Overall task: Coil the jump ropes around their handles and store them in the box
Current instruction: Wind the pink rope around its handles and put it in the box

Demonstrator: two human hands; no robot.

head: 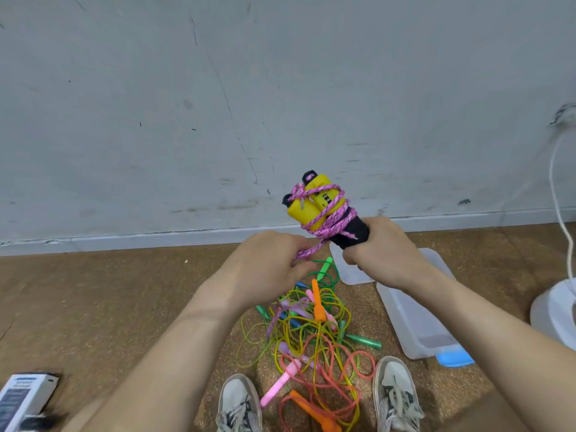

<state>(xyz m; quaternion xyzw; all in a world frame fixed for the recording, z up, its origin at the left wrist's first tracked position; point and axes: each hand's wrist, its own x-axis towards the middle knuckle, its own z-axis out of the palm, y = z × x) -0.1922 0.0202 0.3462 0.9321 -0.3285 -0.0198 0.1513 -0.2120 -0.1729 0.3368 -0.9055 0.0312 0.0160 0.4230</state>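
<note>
My right hand (380, 251) grips the black foam ends of a pair of yellow jump-rope handles (314, 205), held up and tilted to the left. A pink braided rope (332, 221) is wound several times around them. My left hand (271, 260) pinches the loose end of that pink rope just below the handles. On the floor under my hands lies a tangled pile of jump ropes (311, 335) in green, yellow, orange, pink and purple with plastic handles. A clear plastic box (408, 319) lies on the floor to the right of the pile.
The box's clear lid (349, 272) and a blue clip (453, 358) are beside the box. My two shoes (240, 403) stand at the pile's near edge. A white appliance base (554, 313) with a white cord is at far right. A small carton (21, 397) lies bottom left. A grey wall is ahead.
</note>
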